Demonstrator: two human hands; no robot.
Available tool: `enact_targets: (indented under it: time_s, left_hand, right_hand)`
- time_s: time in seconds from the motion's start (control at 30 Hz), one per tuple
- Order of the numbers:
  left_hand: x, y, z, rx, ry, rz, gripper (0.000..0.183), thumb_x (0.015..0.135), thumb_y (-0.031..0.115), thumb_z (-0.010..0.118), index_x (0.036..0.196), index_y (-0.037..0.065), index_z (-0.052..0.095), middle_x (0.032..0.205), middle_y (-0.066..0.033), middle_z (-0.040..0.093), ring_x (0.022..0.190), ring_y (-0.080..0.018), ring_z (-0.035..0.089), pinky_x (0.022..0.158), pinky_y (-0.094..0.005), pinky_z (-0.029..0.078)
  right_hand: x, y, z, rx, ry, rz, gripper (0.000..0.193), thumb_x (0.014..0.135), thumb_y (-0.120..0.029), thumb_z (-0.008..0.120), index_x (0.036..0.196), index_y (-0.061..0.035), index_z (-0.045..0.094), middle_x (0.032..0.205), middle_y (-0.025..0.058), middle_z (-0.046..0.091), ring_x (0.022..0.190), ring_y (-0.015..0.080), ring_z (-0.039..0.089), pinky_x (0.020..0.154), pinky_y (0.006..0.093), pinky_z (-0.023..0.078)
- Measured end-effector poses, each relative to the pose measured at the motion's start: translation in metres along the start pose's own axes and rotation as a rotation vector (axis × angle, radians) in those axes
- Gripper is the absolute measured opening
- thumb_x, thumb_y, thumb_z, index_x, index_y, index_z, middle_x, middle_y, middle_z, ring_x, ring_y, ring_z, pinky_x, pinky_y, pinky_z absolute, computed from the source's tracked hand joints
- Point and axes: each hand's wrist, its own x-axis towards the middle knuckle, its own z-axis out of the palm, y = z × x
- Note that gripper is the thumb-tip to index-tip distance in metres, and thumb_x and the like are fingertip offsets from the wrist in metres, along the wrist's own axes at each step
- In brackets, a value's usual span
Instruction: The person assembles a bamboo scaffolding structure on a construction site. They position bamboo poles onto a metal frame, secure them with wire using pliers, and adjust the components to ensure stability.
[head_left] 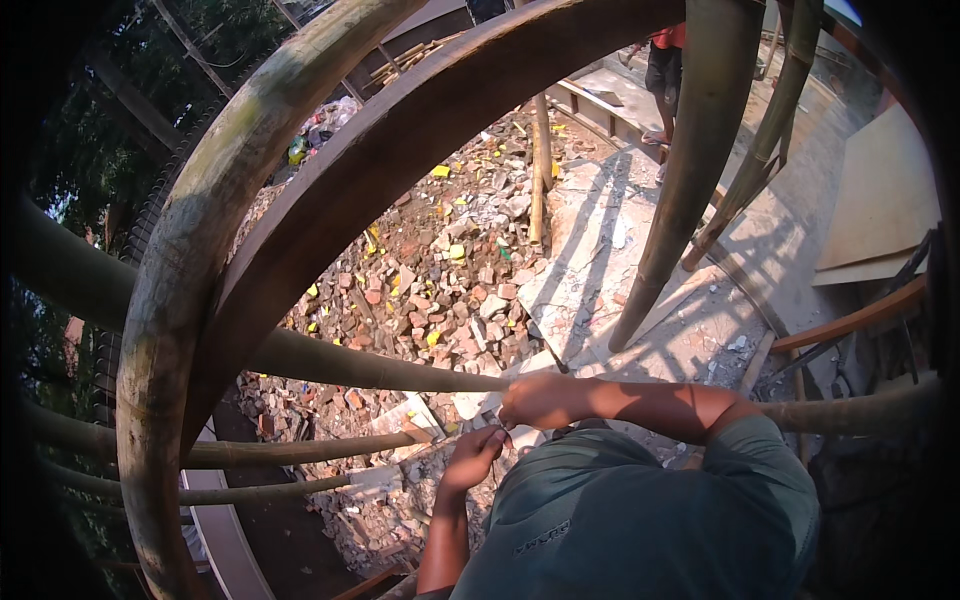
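Observation:
My right hand [545, 400] is closed in front of my chest, its knuckles against a horizontal bamboo pole [390, 372] that runs in from the left. Just below and to its left, my left hand [474, 458] has thumb and fingers pressed together. The two hands almost meet at the fingertips. A thin dark bit shows between them, too small to name. What lies inside my right fist is hidden. More bamboo poles [310, 449] lie lower at the left, apart from my hands.
A thick bamboo pole [170, 260] and a dark wooden beam [330, 185] curve across the left. An upright bamboo pole [690, 180] stands ahead on the right. Below are broken-brick rubble [440, 270] and a concrete slab [590, 240]. Another person [664, 80] stands far off; boards [880, 190] lean at right.

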Motion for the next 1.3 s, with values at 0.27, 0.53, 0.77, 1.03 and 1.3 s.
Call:
enact_targets:
  time_s: [0.27, 0.53, 0.77, 1.03, 1.3]
  left_hand:
    - [0.022, -0.02, 0.03, 0.704, 0.116, 0.101, 0.024, 0.098, 0.029, 0.054, 0.093, 0.012, 0.069, 0.084, -0.0193, 0.066, 0.077, -0.0406, 0.064, 0.063, -0.0482, 0.048]
    - [0.064, -0.07, 0.067, 0.621, 0.11, 0.382, 0.015, 0.097, 0.024, 0.055, 0.095, 0.012, 0.064, 0.077, -0.0165, 0.065, 0.072, -0.04, 0.064, 0.06, -0.0493, 0.048]
    - [0.09, -0.086, 0.085, 0.351, 0.118, 0.193, 0.026, 0.102, 0.029, 0.05, 0.109, 0.008, 0.064, 0.083, -0.0243, 0.065, 0.078, -0.046, 0.063, 0.066, -0.051, 0.049]
    - [0.101, -0.08, 0.092, 0.257, 0.074, 0.117, 0.028, 0.102, 0.03, 0.049, 0.11, 0.009, 0.065, 0.082, -0.0244, 0.066, 0.081, -0.0462, 0.063, 0.068, -0.0483, 0.048]
    - [0.099, -0.083, 0.096, 0.29, 0.037, 0.037, 0.025, 0.101, 0.028, 0.05, 0.097, 0.005, 0.061, 0.076, -0.0239, 0.063, 0.079, -0.0464, 0.062, 0.067, -0.0487, 0.047]
  right_hand:
    - [-0.026, 0.026, 0.034, 0.072, -0.169, 0.184, 0.016, 0.084, -0.015, 0.059, 0.091, -0.0036, 0.067, 0.087, 0.0182, 0.068, 0.087, 0.0384, 0.065, 0.076, 0.0471, 0.05]
    - [-0.063, 0.079, 0.072, 1.135, -0.305, 0.637, 0.032, 0.101, -0.032, 0.054, 0.094, -0.004, 0.069, 0.064, 0.0024, 0.052, 0.056, 0.0139, 0.048, 0.057, 0.0338, 0.044]
    - [-0.084, 0.084, 0.078, 0.03, 0.087, 0.38, 0.026, 0.094, -0.034, 0.062, 0.105, -0.0124, 0.072, 0.078, 0.0089, 0.06, 0.08, 0.0293, 0.061, 0.076, 0.0436, 0.051]
    - [-0.094, 0.102, 0.075, -0.057, 0.014, 0.283, 0.022, 0.092, -0.032, 0.062, 0.098, -0.0136, 0.071, 0.092, 0.0083, 0.069, 0.089, 0.0315, 0.065, 0.079, 0.0431, 0.052]
    - [-0.09, 0.099, 0.054, 0.24, -0.237, 0.385, 0.026, 0.091, -0.033, 0.061, 0.092, -0.0082, 0.07, 0.083, 0.0147, 0.07, 0.084, 0.0371, 0.067, 0.072, 0.047, 0.051]
